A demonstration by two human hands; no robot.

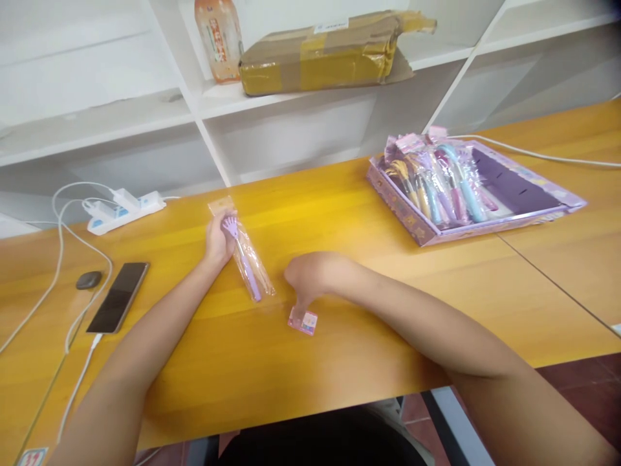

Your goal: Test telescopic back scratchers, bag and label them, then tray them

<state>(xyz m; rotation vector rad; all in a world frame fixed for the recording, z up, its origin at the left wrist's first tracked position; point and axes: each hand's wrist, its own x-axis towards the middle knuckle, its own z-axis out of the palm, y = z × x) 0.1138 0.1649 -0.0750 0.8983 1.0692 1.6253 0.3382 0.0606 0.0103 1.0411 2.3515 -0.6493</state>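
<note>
A small purple back scratcher (246, 265), shaped like a hand at its top end, is in a clear plastic bag (259, 266). My left hand (218, 238) grips the bag near its upper end, with some fingers hidden behind it. To the right, my right hand (310, 278) is bent downward with fingers closed. Its fingertips are on a small pink printed card (307, 322) at the tabletop, partly covering the card's left side.
A purple display box (524, 178) with several bagged back scratchers (449, 188) stands at the back right. On the left are a phone (119, 298), a black earbud case (88, 279), cables and a power strip (126, 210). Shelves behind hold a bottle (218, 42) and a taped carton (325, 58).
</note>
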